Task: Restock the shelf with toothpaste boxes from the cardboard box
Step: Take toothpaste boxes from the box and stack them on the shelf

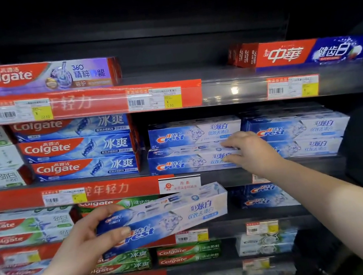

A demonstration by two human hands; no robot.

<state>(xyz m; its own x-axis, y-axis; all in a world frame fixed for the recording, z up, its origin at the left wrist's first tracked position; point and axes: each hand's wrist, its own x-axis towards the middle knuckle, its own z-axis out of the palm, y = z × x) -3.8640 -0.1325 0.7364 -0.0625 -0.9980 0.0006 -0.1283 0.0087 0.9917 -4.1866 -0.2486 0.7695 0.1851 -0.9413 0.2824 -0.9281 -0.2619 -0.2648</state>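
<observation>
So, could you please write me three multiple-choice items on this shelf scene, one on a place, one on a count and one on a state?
1. Where is the right hand?
A. On the top shelf.
B. At the end of the lower Crest box on the second shelf down.
C. Inside a cardboard box.

2. How many blue Colgate boxes are stacked just left of the Crest boxes there?
A. One.
B. Three.
C. Five.

3. What is the left hand doing?
A. Hanging empty.
B. Pinching a price tag.
C. Gripping a loose Crest box in front of the shelves.

Answers:
1 B, its fingers and thumb clasp that box's right end.
2 B, three blue fronts show one above another.
3 C, thumb and fingers curl round the box's left end.
</observation>
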